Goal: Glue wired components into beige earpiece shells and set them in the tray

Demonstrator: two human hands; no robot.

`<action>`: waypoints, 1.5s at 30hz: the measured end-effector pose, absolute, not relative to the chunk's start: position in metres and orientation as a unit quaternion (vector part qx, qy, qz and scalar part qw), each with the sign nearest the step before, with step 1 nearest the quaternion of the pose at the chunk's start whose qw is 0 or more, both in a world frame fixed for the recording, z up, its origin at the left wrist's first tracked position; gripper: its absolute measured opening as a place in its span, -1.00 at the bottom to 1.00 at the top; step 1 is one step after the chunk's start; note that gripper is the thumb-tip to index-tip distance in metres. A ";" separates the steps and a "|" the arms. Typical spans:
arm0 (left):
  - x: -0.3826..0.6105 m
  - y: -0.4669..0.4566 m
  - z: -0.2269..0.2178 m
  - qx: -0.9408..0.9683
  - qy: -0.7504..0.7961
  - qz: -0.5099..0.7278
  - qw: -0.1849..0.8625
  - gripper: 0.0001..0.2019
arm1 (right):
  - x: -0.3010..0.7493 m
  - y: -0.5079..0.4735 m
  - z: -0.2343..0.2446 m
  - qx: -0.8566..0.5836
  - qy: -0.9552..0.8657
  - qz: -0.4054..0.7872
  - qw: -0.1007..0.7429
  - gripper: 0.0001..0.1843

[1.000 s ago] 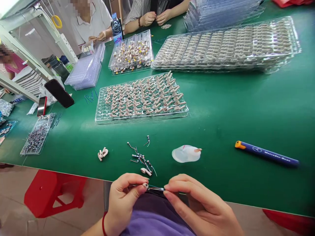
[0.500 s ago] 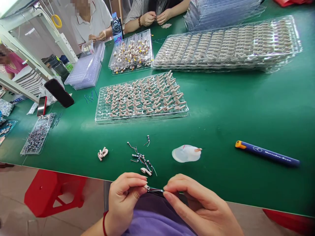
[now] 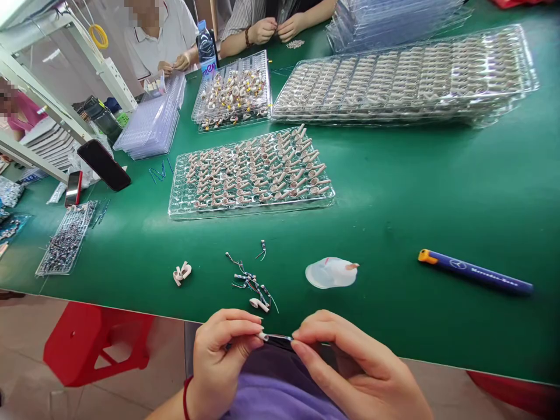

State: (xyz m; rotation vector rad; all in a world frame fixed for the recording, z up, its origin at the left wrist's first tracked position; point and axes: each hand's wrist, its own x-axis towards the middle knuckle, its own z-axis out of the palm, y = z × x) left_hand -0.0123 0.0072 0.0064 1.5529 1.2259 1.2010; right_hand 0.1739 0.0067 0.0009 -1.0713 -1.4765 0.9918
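At the table's near edge, my left hand point(image 3: 221, 356) pinches a white earbud shell point(image 3: 263, 336), mostly covered by the fingertips. Thin wires point(image 3: 279, 338) run from the shell's end across to my right hand point(image 3: 350, 359), whose thumb and forefinger are closed on their other end. Whether a small part sits at that end, I cannot tell. Just beyond my hands lie a loose earbud shell point(image 3: 259, 305) and a small heap of wired circuit pieces point(image 3: 248, 281). A few more shells point(image 3: 182, 272) lie to the left, and a translucent whitish container point(image 3: 330, 274) stands to the right.
A clear tray point(image 3: 251, 209) of earbud shells lies mid-table, with stacked filled trays point(image 3: 394, 121) behind. A blue pen-shaped tool point(image 3: 476, 273) lies right. Phones point(image 3: 104, 165) and a tray of small dark parts point(image 3: 65, 245) are left. Co-workers' hands point(image 3: 277, 29) work across the table.
Both hands keep nearly the same place and grip. The wires between them look straighter and closer together now, and the shell's tip has turned slightly.
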 end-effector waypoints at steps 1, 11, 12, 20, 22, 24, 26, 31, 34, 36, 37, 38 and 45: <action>-0.012 0.007 0.006 0.614 0.485 0.475 0.403 -0.82 | 0.174 0.006 0.000 -0.442 -0.617 0.409 0.506 -0.88; -0.012 0.006 0.007 0.615 0.488 0.469 0.405 -0.82 | 0.175 0.004 0.000 -0.419 -0.670 0.335 0.512 -0.82; -0.013 0.006 0.007 0.614 0.489 0.466 0.407 -0.82 | 0.175 0.004 0.000 -0.417 -0.676 0.328 0.512 -0.81; -0.013 0.004 0.010 0.573 0.514 0.420 0.480 -0.89 | 0.176 0.010 0.006 -0.402 -0.702 0.320 0.494 -0.80; -0.013 0.005 0.012 0.539 0.531 0.395 0.521 -0.90 | 0.176 0.011 0.007 -0.393 -0.707 0.327 0.488 -0.80; -0.013 0.007 0.013 0.485 0.539 0.366 0.583 -0.88 | 0.178 0.012 0.007 -0.387 -0.710 0.343 0.478 -0.80; -0.013 0.009 0.014 0.428 0.535 0.342 0.643 -0.84 | 0.180 0.014 0.006 -0.383 -0.709 0.363 0.468 -0.80; -0.014 0.012 0.012 0.347 0.513 0.314 0.720 -0.78 | 0.185 0.018 0.007 -0.383 -0.703 0.402 0.444 -0.81; -0.014 0.012 0.010 0.318 0.513 0.310 0.735 -0.76 | 0.186 0.019 0.008 -0.391 -0.706 0.400 0.434 -0.82; -0.013 0.012 0.009 0.306 0.518 0.310 0.736 -0.75 | 0.186 0.019 0.009 -0.398 -0.707 0.401 0.426 -0.84; -0.013 0.012 0.009 0.303 0.521 0.309 0.736 -0.75 | 0.185 0.019 0.010 -0.400 -0.707 0.402 0.423 -0.85; -0.012 0.012 0.009 0.300 0.522 0.308 0.737 -0.74 | 0.185 0.019 0.011 -0.402 -0.708 0.401 0.420 -0.85; -0.006 0.014 0.012 0.252 0.521 0.306 0.756 -0.71 | 0.179 0.018 0.010 -0.386 -0.700 0.431 0.420 -0.83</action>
